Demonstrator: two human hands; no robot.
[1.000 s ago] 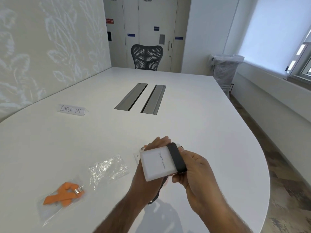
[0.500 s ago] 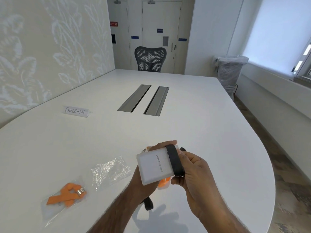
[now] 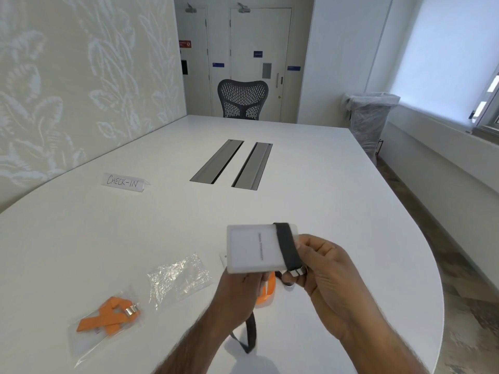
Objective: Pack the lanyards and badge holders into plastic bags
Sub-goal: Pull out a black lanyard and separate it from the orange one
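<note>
One broad white table [image 3: 337,190] fills most of the frame, with a dark mesh chair [image 3: 242,99] at its far end in the upper middle and a lined bin [image 3: 370,117] at the upper right. Two metal slots [image 3: 232,164] run along the table's centre, and a folded sign [image 3: 124,182] reading CHECK-IN stands at middle left. At the lower left lies a packed bag [image 3: 108,319] with something orange folded inside. Just up and right of it is an empty bag [image 3: 179,276], flat and crinkled, slanting from lower left to upper right; I cannot tell which end is its mouth. In the lower middle, the left hand [image 3: 237,292] holds the badge holder [image 3: 256,248] from below and behind, its grip clamped on the card though the fingers are hidden. The right hand [image 3: 326,271] has its grip pinched on the black lanyard [image 3: 287,247], which is wound around the holder's right end, with a tail dangling below the wrists. An orange lanyard [image 3: 266,292] peeks out between the hands, and a small metal clip [image 3: 297,271] shows at the right fingertips. The holder's long axis runs left to right. The empty bag lies left of it and lower, nearer the left hand, so the bundle likely has to travel leftward and down.
</note>
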